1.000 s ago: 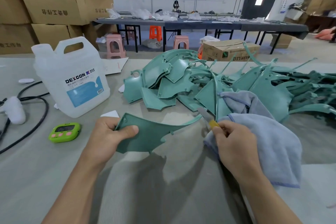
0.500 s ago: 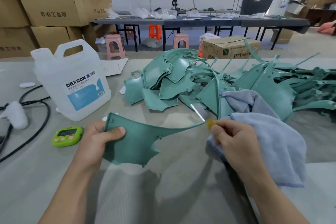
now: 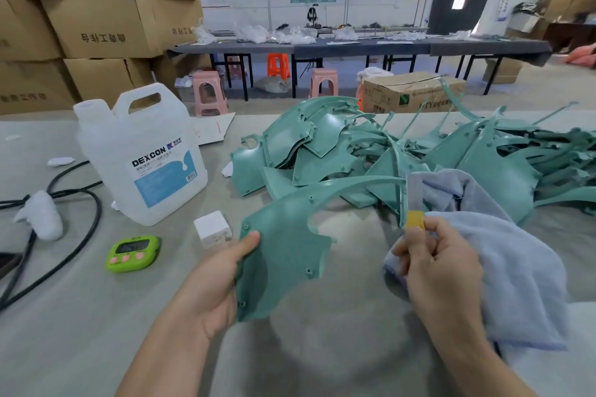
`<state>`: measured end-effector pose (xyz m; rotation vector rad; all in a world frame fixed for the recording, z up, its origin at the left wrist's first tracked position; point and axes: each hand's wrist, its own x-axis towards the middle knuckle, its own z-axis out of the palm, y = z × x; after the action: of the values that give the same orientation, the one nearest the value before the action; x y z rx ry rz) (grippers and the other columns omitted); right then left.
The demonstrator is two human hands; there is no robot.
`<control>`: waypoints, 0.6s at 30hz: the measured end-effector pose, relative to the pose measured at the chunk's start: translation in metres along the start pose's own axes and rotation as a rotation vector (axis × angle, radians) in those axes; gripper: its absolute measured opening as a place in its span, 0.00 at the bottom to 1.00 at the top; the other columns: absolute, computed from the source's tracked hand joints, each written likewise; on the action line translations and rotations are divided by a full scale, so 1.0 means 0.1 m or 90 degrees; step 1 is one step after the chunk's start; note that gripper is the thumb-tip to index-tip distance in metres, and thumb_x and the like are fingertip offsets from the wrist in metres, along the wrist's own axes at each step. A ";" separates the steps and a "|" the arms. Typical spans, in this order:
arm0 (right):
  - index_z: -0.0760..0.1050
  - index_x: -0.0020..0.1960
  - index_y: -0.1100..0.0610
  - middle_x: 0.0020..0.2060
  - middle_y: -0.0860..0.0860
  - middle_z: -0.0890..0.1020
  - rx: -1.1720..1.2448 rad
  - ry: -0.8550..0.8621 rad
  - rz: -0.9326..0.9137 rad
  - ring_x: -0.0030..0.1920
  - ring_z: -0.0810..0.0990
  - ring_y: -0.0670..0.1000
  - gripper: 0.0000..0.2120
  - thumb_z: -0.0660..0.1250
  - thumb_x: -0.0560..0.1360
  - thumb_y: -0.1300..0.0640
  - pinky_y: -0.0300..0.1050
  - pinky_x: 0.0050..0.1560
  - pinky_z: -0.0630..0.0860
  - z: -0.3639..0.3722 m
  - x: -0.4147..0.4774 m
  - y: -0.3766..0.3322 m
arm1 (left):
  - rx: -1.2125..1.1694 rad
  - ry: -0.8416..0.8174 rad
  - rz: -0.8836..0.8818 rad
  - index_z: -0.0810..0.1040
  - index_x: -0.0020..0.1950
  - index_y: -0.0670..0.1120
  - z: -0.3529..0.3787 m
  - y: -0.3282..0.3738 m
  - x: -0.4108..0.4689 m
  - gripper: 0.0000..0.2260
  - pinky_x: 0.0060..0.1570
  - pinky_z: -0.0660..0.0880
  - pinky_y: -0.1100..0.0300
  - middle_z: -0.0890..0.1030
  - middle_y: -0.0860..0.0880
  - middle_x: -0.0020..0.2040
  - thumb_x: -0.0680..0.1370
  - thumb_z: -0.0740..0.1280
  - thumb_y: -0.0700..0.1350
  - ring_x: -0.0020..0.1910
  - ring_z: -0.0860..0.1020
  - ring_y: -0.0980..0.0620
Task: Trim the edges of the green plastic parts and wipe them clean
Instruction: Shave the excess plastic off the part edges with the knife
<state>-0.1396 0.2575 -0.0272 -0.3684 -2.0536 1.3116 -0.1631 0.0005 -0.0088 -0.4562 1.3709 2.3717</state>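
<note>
Two bare hands held forward, each closed on something.

The left hand point(image 3: 222, 271) is extended from 7 o'clock with the palm turned inward, and the green part point(image 3: 283, 255) is gripped at its left edge, the thumb laid across its face. The right hand point(image 3: 442, 271) is extended from 5 o'clock, its back shown to the camera, and a blade point(image 3: 414, 203) is pinched between thumb and curled fingers, pointed toward 12 o'clock.

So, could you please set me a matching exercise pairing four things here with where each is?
1. curved green plastic part
2. thin grey blade with yellow tape
3. lime-green digital timer
4. white plastic jug with blue label

A. pinched in right hand
B. lying on the table
C. gripped by left hand
D. standing upright

Pairs: 1-C, 2-A, 3-B, 4-D
</note>
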 end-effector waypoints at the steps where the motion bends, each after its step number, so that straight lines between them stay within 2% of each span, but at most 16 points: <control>1: 0.76 0.40 0.51 0.29 0.43 0.82 0.004 0.005 -0.003 0.29 0.79 0.43 0.12 0.63 0.82 0.55 0.38 0.33 0.75 0.00 0.02 0.00 | -0.003 -0.008 -0.012 0.87 0.48 0.37 0.02 -0.01 0.00 0.13 0.29 0.82 0.53 0.86 0.36 0.49 0.75 0.68 0.45 0.36 0.86 0.43; 3: 0.75 0.41 0.50 0.31 0.42 0.83 -0.005 0.006 -0.015 0.32 0.80 0.43 0.12 0.63 0.83 0.55 0.45 0.37 0.75 0.01 0.05 0.01 | -0.007 -0.023 -0.036 0.87 0.47 0.35 0.06 -0.03 0.00 0.14 0.28 0.82 0.53 0.85 0.35 0.48 0.71 0.68 0.44 0.35 0.86 0.42; 4: 0.76 0.41 0.51 0.31 0.42 0.83 -0.011 0.003 -0.023 0.32 0.80 0.43 0.12 0.62 0.83 0.55 0.43 0.37 0.75 0.01 0.06 0.03 | -0.010 -0.028 -0.046 0.86 0.47 0.34 0.07 -0.05 0.01 0.15 0.28 0.82 0.53 0.85 0.35 0.47 0.71 0.68 0.44 0.35 0.86 0.42; 6: 0.77 0.41 0.52 0.31 0.41 0.82 -0.021 -0.008 -0.036 0.33 0.80 0.40 0.13 0.62 0.83 0.56 0.33 0.34 0.73 0.04 0.05 0.02 | -0.017 -0.024 -0.061 0.85 0.49 0.32 0.10 -0.07 0.02 0.15 0.27 0.81 0.53 0.85 0.35 0.47 0.74 0.67 0.43 0.34 0.86 0.42; 8: 0.77 0.41 0.51 0.28 0.44 0.81 -0.043 -0.026 -0.067 0.30 0.79 0.41 0.13 0.62 0.84 0.55 0.32 0.30 0.72 0.06 0.00 0.02 | -0.015 -0.010 -0.067 0.83 0.53 0.32 0.12 -0.08 0.02 0.15 0.26 0.81 0.52 0.85 0.34 0.46 0.80 0.64 0.43 0.33 0.85 0.42; 11: 0.74 0.43 0.49 0.28 0.48 0.78 -0.065 -0.116 -0.125 0.26 0.76 0.48 0.11 0.59 0.83 0.48 0.49 0.26 0.76 0.09 -0.10 0.01 | 0.010 0.003 -0.066 0.82 0.54 0.31 0.15 -0.11 0.01 0.15 0.26 0.81 0.53 0.85 0.34 0.44 0.82 0.63 0.43 0.30 0.84 0.42; 12: 0.75 0.45 0.48 0.28 0.48 0.77 -0.075 -0.147 -0.152 0.26 0.74 0.47 0.10 0.60 0.83 0.48 0.48 0.26 0.75 0.11 -0.13 0.00 | 0.019 0.004 -0.067 0.82 0.53 0.31 0.17 -0.11 0.00 0.15 0.24 0.81 0.54 0.85 0.34 0.43 0.82 0.63 0.43 0.29 0.84 0.43; 14: 0.77 0.50 0.46 0.30 0.42 0.77 -0.084 -0.193 -0.211 0.29 0.73 0.43 0.06 0.62 0.82 0.50 0.38 0.31 0.71 0.14 -0.21 -0.04 | 0.017 0.002 -0.075 0.84 0.48 0.31 0.19 -0.12 -0.01 0.16 0.22 0.79 0.56 0.85 0.35 0.39 0.81 0.64 0.43 0.27 0.83 0.43; 16: 0.80 0.56 0.44 0.30 0.33 0.77 -0.069 -0.221 -0.227 0.31 0.75 0.38 0.07 0.65 0.80 0.50 0.28 0.34 0.68 0.15 -0.26 -0.08 | -0.004 -0.014 -0.090 0.85 0.42 0.31 0.18 -0.10 -0.03 0.15 0.20 0.78 0.56 0.84 0.35 0.36 0.77 0.67 0.43 0.25 0.82 0.44; 18: 0.81 0.58 0.45 0.30 0.30 0.76 -0.071 -0.207 -0.248 0.31 0.75 0.35 0.08 0.67 0.80 0.52 0.24 0.35 0.66 0.13 -0.24 -0.09 | -0.018 -0.031 -0.106 0.85 0.42 0.31 0.17 -0.09 -0.04 0.14 0.19 0.78 0.55 0.83 0.35 0.34 0.72 0.68 0.42 0.23 0.82 0.44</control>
<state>-0.1295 0.2314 -0.0314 0.2060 -2.3226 1.0718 -0.1568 0.0188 -0.0054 -0.4964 1.2292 2.2555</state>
